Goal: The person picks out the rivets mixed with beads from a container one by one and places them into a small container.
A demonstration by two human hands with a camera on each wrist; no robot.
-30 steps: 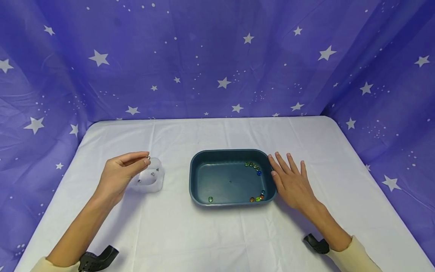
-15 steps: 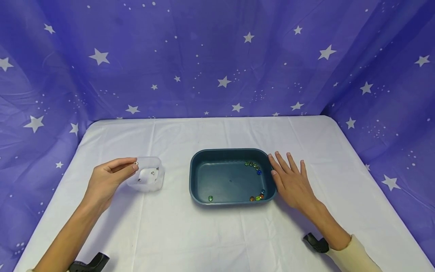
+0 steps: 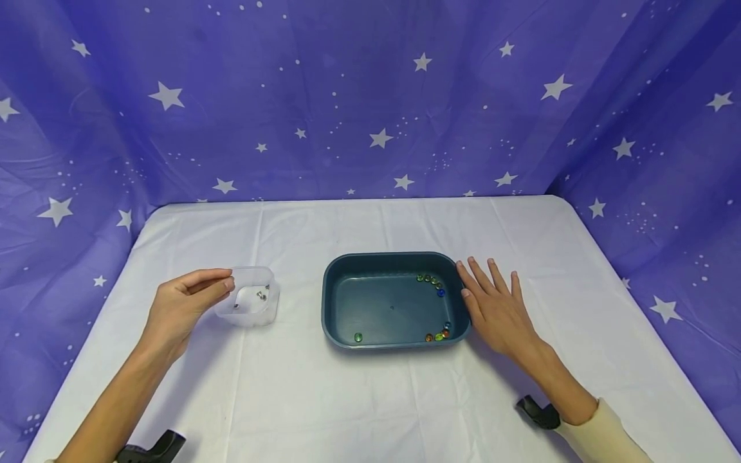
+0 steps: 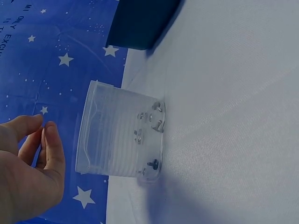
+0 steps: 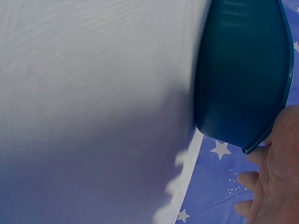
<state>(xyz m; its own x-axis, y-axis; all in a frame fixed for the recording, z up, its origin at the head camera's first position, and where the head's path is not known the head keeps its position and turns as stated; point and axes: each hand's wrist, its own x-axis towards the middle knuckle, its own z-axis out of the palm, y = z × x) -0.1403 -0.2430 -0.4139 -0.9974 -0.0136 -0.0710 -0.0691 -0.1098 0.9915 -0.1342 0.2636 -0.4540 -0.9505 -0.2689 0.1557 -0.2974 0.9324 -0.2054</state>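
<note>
Just left of the clear cup [image 3: 250, 304], the left hand [image 3: 182, 307] hovers, thumb and fingers loosely curved, holding nothing; small screws [image 3: 262, 295] lie inside it, while the right hand [image 3: 499, 312] rests flat, fingers spread, against the blue tray [image 3: 336, 302]

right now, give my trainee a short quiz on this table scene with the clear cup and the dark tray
1. True or false: the left hand grips the small clear plastic cup.
2. Which container holds the coloured glass marbles? A) the clear cup B) the dark teal rectangular plastic tray C) neither
3. Fill in: the right hand lies flat on the white tablecloth, its fingers against the tray's ____ side.

Key
1. False: the fingers hover beside the cup's rim, apart from it in the left wrist view.
2. B; the cup holds small metal screws.
3. right
</note>
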